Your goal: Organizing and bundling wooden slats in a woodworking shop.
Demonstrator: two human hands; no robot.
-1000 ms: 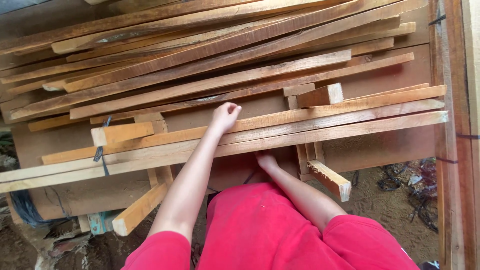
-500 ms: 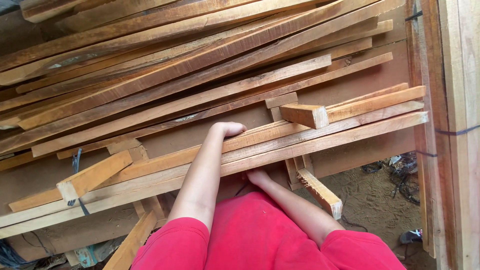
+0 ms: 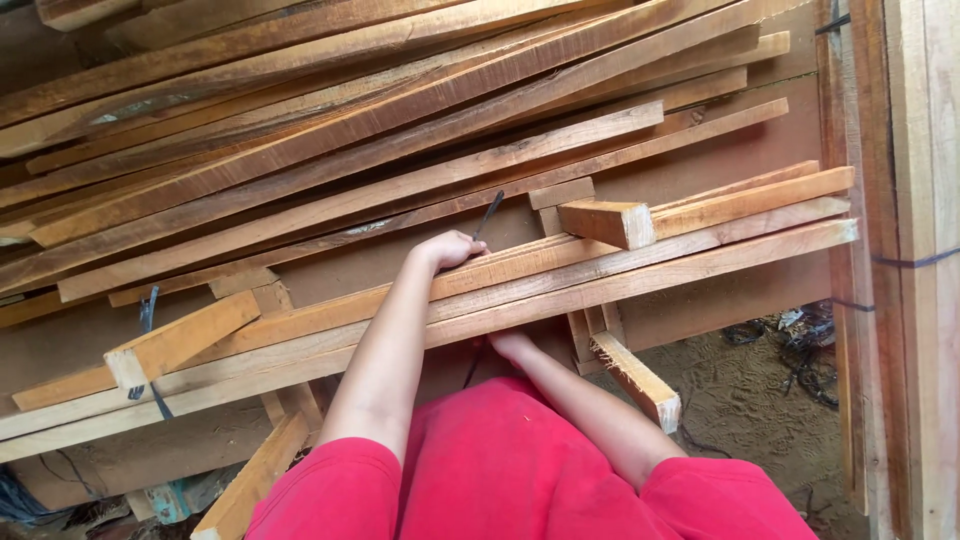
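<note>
A bundle of long wooden planks (image 3: pixel 640 255) lies across a brown board (image 3: pixel 400 262) in front of me. My left hand (image 3: pixel 447 250) reaches over the bundle's top edge, its fist closed on a thin dark strap (image 3: pixel 489 212) that sticks up from it. My right hand (image 3: pixel 512 345) is pressed against the underside of the bundle, and the planks hide its fingers. Both arms come out of my red shirt (image 3: pixel 520 470).
More long planks (image 3: pixel 380 110) are stacked at a slant behind the bundle. Short wooden blocks (image 3: pixel 608 222) (image 3: pixel 170 342) stick out of the pile, and another dark strap (image 3: pixel 148 305) hangs at the left. A timber post (image 3: pixel 915 270) stands at the right. Sandy ground (image 3: pixel 750 400) with debris lies below.
My left hand went from resting on the planks to a fist with a dark strap rising from it. The view has shifted slightly. My right hand stays under the bundle.
</note>
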